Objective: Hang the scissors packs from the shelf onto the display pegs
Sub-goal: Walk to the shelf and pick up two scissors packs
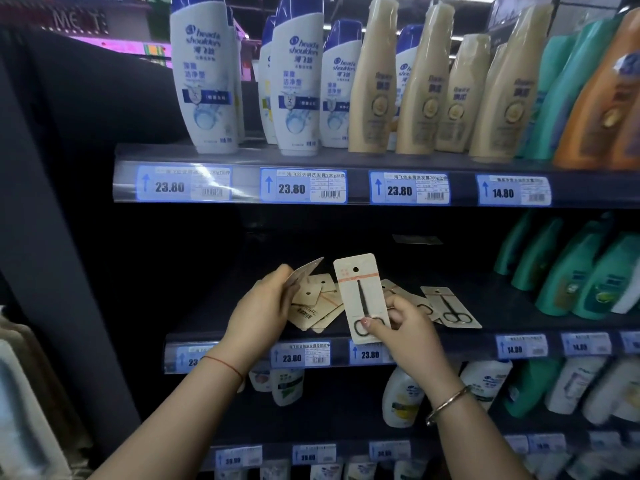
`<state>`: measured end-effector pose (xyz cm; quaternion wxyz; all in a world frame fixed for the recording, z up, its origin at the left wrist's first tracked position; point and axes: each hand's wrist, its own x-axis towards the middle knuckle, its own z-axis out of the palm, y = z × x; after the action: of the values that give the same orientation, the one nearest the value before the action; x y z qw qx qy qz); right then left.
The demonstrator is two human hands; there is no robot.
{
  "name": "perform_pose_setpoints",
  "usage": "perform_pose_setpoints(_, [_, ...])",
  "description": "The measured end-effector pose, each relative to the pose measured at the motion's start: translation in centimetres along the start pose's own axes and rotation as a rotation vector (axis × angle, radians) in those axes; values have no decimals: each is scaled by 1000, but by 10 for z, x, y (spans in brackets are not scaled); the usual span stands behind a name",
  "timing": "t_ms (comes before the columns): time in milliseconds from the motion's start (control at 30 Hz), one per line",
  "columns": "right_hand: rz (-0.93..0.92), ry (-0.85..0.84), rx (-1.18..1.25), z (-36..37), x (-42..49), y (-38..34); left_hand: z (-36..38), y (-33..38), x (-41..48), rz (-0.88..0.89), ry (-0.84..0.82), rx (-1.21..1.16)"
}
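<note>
Two bare arms reach up to a dark shelf [214,317]. The right hand [408,327] pinches the bottom of one scissors pack [360,289] between thumb and curled fingers. This pack is a long, flat, cream card with round corners, a round hole near the top and a thin orange line under it. Small black scissors sit on it with the tips up and the ring handles down by the thumb. The pack stands nearly straight up, its top leaning a little to the left, just above the front edge of the shelf.

The left hand [263,306] grips a bunch of packs [311,299], spread out like a fan. More loose packs [450,308] lie flat on the shelf to the right, hole ends toward the back.

A red string [225,365] is on the left wrist and a shiny bangle [448,403] on the right. Blue price tags [300,355] line the shelf edge. Green bottles [568,271] stand at the right end. Higher up stand smooth white bottles [204,74] and tall tan bottles [424,81].
</note>
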<state>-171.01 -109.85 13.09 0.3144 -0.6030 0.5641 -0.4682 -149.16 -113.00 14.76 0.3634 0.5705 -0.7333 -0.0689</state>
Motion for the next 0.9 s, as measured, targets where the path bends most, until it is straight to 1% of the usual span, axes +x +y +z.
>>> perform_pose_setpoints(100, [23, -90, 53, 2, -6, -2, -4, 11, -8, 28, 26, -53])
perform_pose_setpoints(233, [51, -148, 162, 4, -18, 0, -8, 22, -33, 7, -42, -321])
perform_pose_setpoints(300, [62, -173, 200, 6, -25, 3, -11, 30, -45, -6, -49, -401])
perform_pose_setpoints(500, [103, -222, 342, 13, -51, 11, -18, 40, -78, -53, -9, -464])
perform_pose_setpoints(667, [128, -261, 393, 25, -69, 11, -19, 44, -105, -106, -55, -575])
perform_pose_setpoints(800, [127, -297, 415, 34, -77, 6, -29, 39, -118, -133, -93, -711])
perform_pose_setpoints(900, [111, -307, 443, 41, -82, -1, -38, 31, -127, -137, -114, -727])
